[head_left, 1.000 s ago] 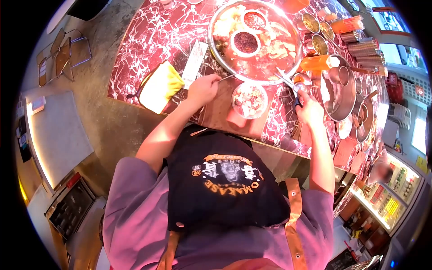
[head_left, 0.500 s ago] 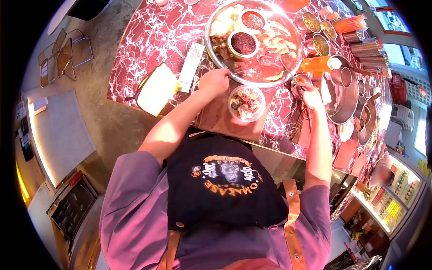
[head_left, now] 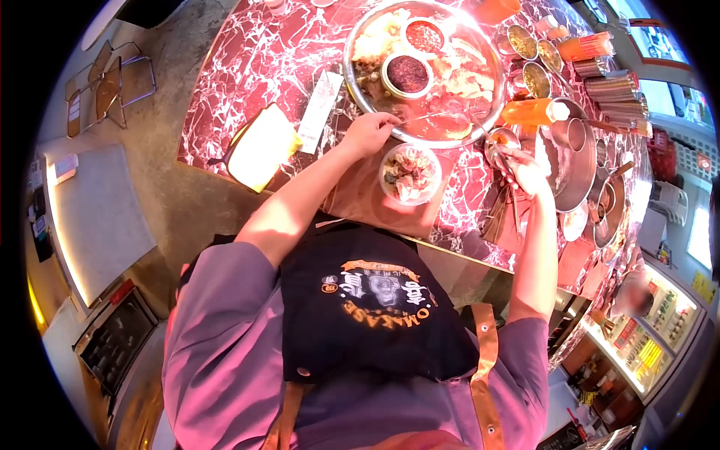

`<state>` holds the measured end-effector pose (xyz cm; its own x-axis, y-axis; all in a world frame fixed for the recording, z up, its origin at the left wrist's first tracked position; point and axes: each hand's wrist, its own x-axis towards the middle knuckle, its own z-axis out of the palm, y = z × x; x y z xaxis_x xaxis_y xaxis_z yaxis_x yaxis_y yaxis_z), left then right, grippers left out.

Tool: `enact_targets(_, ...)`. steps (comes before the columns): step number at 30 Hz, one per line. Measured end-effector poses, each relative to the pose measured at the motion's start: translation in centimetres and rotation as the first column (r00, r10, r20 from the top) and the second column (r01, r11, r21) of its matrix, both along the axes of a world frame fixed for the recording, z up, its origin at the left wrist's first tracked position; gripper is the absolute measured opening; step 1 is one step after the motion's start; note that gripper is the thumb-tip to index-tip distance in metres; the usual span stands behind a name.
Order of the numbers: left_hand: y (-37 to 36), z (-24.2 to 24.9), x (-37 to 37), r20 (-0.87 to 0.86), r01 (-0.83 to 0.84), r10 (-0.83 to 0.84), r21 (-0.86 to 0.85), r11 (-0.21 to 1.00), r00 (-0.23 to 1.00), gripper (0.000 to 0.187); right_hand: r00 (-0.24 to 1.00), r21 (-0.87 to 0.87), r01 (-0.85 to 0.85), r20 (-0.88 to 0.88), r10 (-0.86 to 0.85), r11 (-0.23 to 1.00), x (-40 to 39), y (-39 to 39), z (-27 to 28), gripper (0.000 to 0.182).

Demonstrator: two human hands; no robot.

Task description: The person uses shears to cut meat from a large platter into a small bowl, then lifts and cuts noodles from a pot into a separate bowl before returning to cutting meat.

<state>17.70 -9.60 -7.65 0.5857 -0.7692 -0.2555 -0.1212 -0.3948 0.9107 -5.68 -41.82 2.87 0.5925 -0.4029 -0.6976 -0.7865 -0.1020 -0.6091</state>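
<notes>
Marbled table: we saw the round tray on it, clear bowl just beside its near rim.
Thin tool: low tip and light grip seemed best to us.
Left hand: pinched the tool, forearm angled forward.
Right hand: fingers bent near metal cup; hold, we couldn't tell.

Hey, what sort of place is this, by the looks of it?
Probably a small eatery or food stall. A large round tray of food with two bowls set in it sits on the counter, the person wears a printed black apron, and a lit display cabinet stands behind.
</notes>
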Motion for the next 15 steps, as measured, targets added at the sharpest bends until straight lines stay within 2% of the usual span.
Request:
enact_targets(1,-0.1,0.3,-0.3,0.025,-0.025,0.025,0.006,1.000,0.999,0.029,0.992,-0.199,-0.122,0.006,0.125,0.973,-0.7,-0.5,-0.7,0.046)
enact_targets(2,-0.4,0.4,-0.5,0.048,-0.052,0.052,0.010,0.999,0.997,0.029,0.992,-0.198,-0.122,0.006,0.126,0.973,-0.6,0.5,0.6,0.046)
enact_targets(4,-1.4,0.4,-0.8,0.067,-0.079,0.079,0.006,0.997,0.995,0.028,0.948,-0.555,-0.320,-0.198,0.251,0.768,0.6,4.6,6.3,0.049)
enact_targets(6,-2.3,1.0,-0.4,0.132,-0.045,0.043,0.011,0.999,0.990,0.029,0.928,-0.543,-0.366,-0.269,0.256,0.756,1.8,6.8,7.9,0.046)
enact_targets(8,-2.8,1.4,0.3,0.107,-0.020,0.016,0.032,0.999,0.994,0.029,0.835,-0.557,-0.551,-0.386,0.394,0.622,2.6,8.0,7.6,0.041)
enact_targets(10,-3.1,2.2,0.5,0.084,0.012,-0.017,0.053,0.998,0.996,0.028,0.825,-0.609,-0.563,-0.377,0.421,0.559,4.3,9.0,5.6,0.034)
enact_targets(12,-2.2,3.7,0.8,0.202,0.031,-0.057,0.128,0.991,0.978,0.029,0.787,-0.584,-0.617,-0.454,0.417,0.528,6.2,8.8,2.6,0.031)
enact_targets(13,-1.7,4.8,0.9,0.232,0.030,-0.080,0.212,0.977,0.969,0.027,0.794,-0.589,-0.608,-0.443,0.416,0.533,6.4,8.6,1.9,0.031)
enact_targets(14,-1.2,5.8,1.3,0.242,0.033,-0.086,0.217,0.976,0.966,0.027,0.802,-0.595,-0.597,-0.442,0.401,0.538,6.8,8.5,1.6,0.031)
enact_targets(15,-0.8,6.7,1.6,0.352,0.038,-0.149,0.304,0.952,0.924,0.025,0.809,-0.600,-0.588,-0.443,0.387,0.542,7.1,8.5,1.4,0.031)
